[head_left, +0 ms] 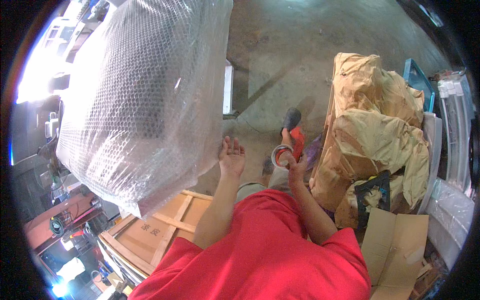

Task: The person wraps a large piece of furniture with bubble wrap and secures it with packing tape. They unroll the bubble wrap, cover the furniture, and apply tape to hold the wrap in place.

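A large bulky item in clear bubble wrap [145, 85] fills the upper left; what it covers is hidden. My left hand [232, 154] is at its lower right edge, palm turned up and fingers apart, holding nothing. The fingertips are close to the wrap; I cannot tell if they touch it. In front of my body, my right hand [297, 169] is closed on a red tape dispenser [298, 142] with a pale ring-shaped roll at its near side. My shoe [291, 118] shows on the floor just beyond it.
Wood-framed brown panels [170, 220] lie below the wrapped item. On the right stands a bulky thing covered in tan cloth [375, 127], with an opened cardboard box [397, 245] near it. A blue frame [420, 82] and white wrapped pieces [452, 117] stand at the far right.
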A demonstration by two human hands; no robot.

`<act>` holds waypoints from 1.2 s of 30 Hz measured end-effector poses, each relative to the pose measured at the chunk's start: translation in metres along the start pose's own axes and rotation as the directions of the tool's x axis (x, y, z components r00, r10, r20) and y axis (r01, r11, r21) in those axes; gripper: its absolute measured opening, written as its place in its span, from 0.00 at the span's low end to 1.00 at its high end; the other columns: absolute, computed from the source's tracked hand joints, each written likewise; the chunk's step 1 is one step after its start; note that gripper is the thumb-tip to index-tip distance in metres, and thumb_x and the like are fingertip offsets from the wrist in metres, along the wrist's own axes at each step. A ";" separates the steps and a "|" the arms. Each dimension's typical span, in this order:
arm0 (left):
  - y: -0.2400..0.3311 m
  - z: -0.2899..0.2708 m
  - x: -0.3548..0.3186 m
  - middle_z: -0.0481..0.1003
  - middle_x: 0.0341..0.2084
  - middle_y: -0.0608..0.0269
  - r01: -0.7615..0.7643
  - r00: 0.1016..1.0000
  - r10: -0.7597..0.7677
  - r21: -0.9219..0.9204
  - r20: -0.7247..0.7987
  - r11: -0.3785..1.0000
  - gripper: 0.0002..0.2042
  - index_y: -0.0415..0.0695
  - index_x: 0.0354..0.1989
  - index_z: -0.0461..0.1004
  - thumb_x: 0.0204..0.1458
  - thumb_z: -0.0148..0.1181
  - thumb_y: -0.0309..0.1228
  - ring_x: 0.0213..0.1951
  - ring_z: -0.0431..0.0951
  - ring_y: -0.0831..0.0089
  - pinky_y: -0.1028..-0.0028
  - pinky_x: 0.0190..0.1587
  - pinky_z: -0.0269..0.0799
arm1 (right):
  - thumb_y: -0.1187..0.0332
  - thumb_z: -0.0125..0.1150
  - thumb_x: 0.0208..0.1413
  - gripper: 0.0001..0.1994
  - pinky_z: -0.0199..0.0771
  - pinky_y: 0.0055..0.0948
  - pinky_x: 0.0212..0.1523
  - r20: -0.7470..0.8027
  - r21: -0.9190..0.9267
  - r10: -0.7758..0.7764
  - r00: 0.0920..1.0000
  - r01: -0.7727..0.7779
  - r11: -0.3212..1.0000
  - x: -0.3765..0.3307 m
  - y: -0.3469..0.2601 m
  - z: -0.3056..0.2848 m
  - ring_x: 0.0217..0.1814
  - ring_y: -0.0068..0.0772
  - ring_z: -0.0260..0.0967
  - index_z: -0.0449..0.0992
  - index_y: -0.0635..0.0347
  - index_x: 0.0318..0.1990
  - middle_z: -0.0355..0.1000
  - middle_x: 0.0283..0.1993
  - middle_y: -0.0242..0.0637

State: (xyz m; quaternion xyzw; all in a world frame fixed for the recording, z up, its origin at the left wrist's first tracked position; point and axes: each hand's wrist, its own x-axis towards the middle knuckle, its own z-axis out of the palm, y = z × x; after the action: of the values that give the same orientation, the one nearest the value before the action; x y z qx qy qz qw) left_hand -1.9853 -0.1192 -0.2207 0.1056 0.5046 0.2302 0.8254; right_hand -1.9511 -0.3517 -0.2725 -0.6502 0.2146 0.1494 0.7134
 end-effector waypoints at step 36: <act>0.243 0.261 -0.242 0.79 0.49 0.48 -0.675 0.409 -0.190 0.155 0.893 -0.721 0.23 0.33 0.57 0.73 0.59 0.59 0.38 0.54 0.78 0.58 0.60 0.60 0.69 | 0.66 0.64 0.52 0.28 0.72 0.28 0.47 0.308 0.354 -0.167 0.937 0.050 0.934 -0.079 -0.161 0.193 0.48 0.29 0.69 0.65 0.66 0.59 0.69 0.49 0.39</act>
State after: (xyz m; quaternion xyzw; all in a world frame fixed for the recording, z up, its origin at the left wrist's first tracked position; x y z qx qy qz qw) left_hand -1.9150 -0.0106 0.1902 0.9868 0.0403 0.0168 0.1557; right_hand -1.9186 -0.1730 -0.0823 -0.4931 0.0768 0.1776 0.8482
